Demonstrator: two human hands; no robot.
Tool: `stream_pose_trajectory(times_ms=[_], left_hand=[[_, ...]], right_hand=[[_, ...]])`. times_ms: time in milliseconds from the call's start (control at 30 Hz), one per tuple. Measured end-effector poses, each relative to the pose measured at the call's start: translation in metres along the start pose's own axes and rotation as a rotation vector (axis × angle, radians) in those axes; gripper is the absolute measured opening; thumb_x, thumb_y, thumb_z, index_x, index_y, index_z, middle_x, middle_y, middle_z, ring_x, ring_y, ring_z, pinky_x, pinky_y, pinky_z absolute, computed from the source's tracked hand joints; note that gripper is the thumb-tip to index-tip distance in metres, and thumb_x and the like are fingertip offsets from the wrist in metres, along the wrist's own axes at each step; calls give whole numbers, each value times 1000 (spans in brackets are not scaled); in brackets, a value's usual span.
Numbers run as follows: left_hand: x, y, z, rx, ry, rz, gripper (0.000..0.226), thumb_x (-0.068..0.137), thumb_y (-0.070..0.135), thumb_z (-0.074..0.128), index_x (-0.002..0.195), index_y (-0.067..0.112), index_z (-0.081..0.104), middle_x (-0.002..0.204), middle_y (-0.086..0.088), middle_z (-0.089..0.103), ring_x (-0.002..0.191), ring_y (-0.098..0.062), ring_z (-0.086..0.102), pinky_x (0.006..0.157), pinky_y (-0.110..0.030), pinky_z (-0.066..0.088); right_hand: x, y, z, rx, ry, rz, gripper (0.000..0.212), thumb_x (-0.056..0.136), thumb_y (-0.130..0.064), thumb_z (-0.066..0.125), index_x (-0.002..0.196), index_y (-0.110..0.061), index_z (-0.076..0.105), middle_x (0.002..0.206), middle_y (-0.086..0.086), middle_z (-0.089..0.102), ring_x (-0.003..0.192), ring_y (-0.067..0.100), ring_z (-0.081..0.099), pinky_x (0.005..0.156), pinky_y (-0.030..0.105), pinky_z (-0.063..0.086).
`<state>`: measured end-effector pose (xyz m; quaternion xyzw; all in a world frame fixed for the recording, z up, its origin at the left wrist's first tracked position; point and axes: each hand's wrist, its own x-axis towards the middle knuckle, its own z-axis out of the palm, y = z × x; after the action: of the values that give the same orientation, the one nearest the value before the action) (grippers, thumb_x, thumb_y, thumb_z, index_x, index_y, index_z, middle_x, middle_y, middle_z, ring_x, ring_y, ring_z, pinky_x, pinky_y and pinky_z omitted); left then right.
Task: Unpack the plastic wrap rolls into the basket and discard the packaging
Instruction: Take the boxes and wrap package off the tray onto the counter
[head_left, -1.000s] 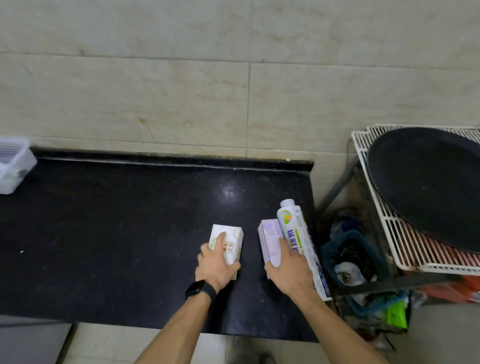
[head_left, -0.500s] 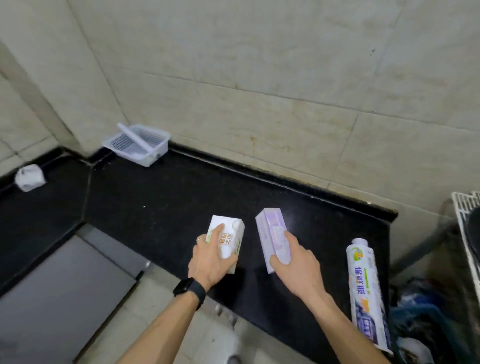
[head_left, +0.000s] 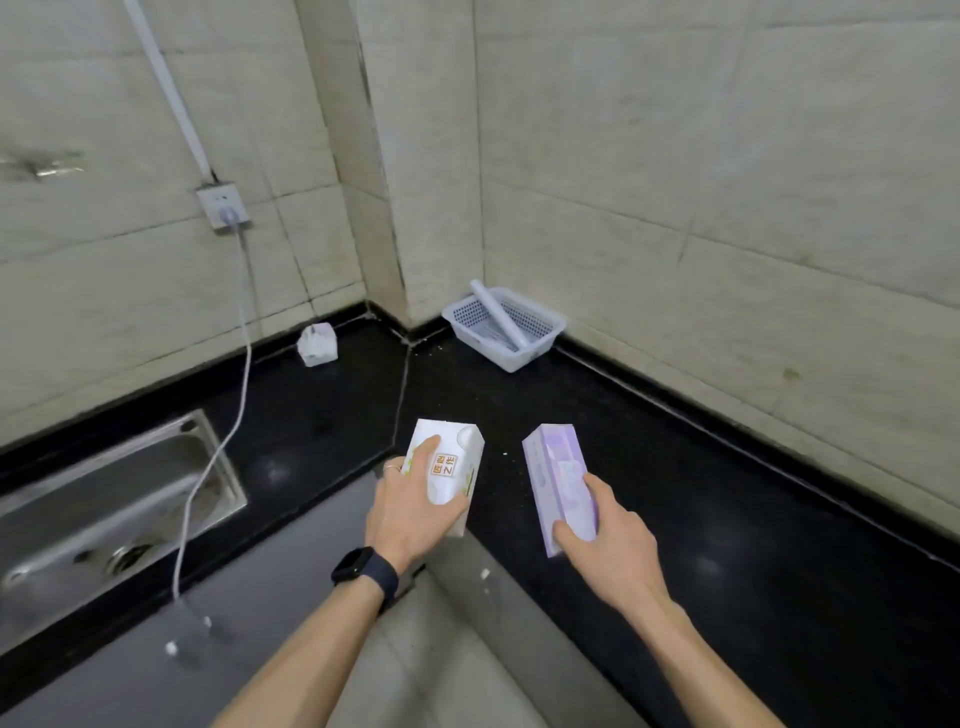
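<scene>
Far left, a steel sink (head_left: 104, 499) is sunk into the black counter (head_left: 727, 519), which runs along two tiled walls and turns at the corner. A white cable (head_left: 228, 415) hangs from a wall socket (head_left: 224, 206) above it and trails down across the sink's right edge. Further along, near the corner, a small white crumpled bag (head_left: 317, 344) sits against the wall.

The left hand (head_left: 410, 512), with a dark watch (head_left: 363, 569) on its wrist and a ring on one finger, is wrapped around a white box (head_left: 449, 467) with orange lettering, fingers closed over its top and near side. The box is held over the inner edge of the counter, its far end pointing toward the corner; whether it touches the counter I can't tell.

Just to the right, apart from the first, a purple box (head_left: 558, 483) is gripped in the right hand (head_left: 610, 540): thumb on its near end, fingers curled round the right side. It too points toward the wall, above the counter top.

Beyond both boxes, a white plastic basket (head_left: 540, 340) stands on the counter against the right-hand wall, close to the corner. A pale roll (head_left: 496, 312) lies inside it, leaning up over the back rim.
</scene>
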<state>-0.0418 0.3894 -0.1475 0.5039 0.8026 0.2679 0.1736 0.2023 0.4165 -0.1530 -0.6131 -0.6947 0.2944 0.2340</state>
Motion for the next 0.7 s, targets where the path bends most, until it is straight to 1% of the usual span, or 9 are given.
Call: stream_pose_trajectory(times_ms=[67,167,300,433,567,633,700], left_hand=[[23,-34,-25,5,-7,-32,87,63,64,55,143,48,24,134,-3,40,109,-27,53,87,-41,53],[59,-73,-56,34,-2,-78,85,67,62,57,144,47,23,136,-4,39,111,-29,51,86,-41,51],[102,-107,-78,27,-5,-122,83,69,62,58,143,49,23,137,-3,38,113,-28,50,85,-43,50],[147,-132,-77,35,-37,-157,82,73,60,61,144,48,21,137,-2,37,115,-27,48,88,-43,48],[205,-147,-66,38,-72,-183,80,73,58,62,143,49,25,134,0,39,114,-27,49,88,-43,48],[235,-153,-61,38,-88,-181,80,71,58,62,142,50,25,133,-1,40,112,-27,49,86,-42,49],[267,-158,-58,51,-110,-189,81,71,59,61,142,49,25,132,-2,40,112,-28,49,87,-43,49]], right_hand=[[16,-29,30,-2,-24,1,71,76,-49,51,143,-38,31,102,-12,63,92,21,59,80,37,51],[36,-68,69,-22,-47,-11,70,77,-48,52,142,-36,31,107,-10,64,93,22,57,80,37,48],[71,-103,109,-50,-69,-18,72,78,-48,54,144,-34,30,113,-7,64,95,23,56,81,36,46],[111,-123,144,-90,-98,-9,72,79,-49,54,145,-32,30,116,-4,65,98,25,56,83,36,46],[169,-136,176,-120,-132,-2,72,82,-49,55,147,-30,29,121,-1,66,104,28,57,90,39,47],[199,-140,189,-135,-144,-2,72,83,-49,55,147,-29,29,118,1,66,103,29,59,89,40,48],[234,-141,204,-151,-170,3,72,85,-49,55,148,-27,28,116,2,67,103,29,60,83,37,47]])
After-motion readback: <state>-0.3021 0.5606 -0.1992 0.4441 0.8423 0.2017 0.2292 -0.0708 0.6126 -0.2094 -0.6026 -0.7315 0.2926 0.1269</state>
